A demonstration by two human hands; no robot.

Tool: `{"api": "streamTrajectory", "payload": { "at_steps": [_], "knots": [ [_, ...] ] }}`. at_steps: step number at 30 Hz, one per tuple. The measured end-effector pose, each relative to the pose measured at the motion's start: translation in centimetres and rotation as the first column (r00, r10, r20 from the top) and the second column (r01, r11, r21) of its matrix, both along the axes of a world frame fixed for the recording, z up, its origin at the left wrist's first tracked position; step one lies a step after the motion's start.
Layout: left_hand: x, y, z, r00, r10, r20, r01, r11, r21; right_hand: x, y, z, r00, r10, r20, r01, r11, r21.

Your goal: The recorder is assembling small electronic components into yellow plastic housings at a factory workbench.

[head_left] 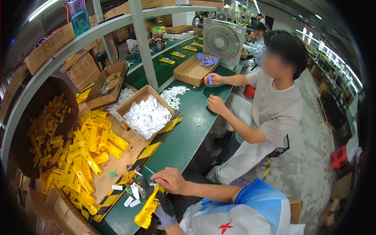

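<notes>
In my left hand (166, 211), which wears a grey glove, a long yellow plastic shell (146, 210) is gripped at a tilt, its wide end pointing down toward the bench. Small posts show along its inner side. The bare right hand (172, 181) has its fingers bent together at the shell's upper end; whether they also pinch a small part there cannot be seen. Beside the shell, small circuit boards with thin wires (131, 178) and several white plastic pieces (135, 191) lie in a loose cluster on the bench edge.
Yellow shells (84, 156) are heaped on the left, spilling from a large carton (58, 88). A box of white parts (147, 113) stands ahead. Across the green bench (172, 147) a co-worker (274, 90) holds a purple piece near a box (188, 72) and a fan (222, 41).
</notes>
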State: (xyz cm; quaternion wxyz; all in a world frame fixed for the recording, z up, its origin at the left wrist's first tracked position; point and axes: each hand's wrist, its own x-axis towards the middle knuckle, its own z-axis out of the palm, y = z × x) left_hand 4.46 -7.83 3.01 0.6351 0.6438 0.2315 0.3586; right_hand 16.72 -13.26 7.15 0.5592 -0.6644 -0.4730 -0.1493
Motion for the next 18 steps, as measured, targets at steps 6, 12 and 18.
{"api": "streamTrajectory", "payload": {
  "at_steps": [6,12,18],
  "knots": [
    [2.1,-1.8,2.5,0.952,0.248,0.177,-0.208,0.954,-0.215,-0.1,0.4,0.1,0.996,-0.079,-0.041,0.074,0.989,-0.126],
    [1.3,1.7,2.8,0.951,0.228,0.211,-0.160,0.941,-0.299,0.9,-1.4,1.6,0.976,0.089,-0.198,-0.133,0.966,-0.222],
    [-0.5,5.5,2.6,0.843,0.518,0.143,-0.472,0.841,-0.263,0.9,-3.9,1.0,0.336,0.393,-0.856,-0.693,0.718,0.057]
  ]
}}
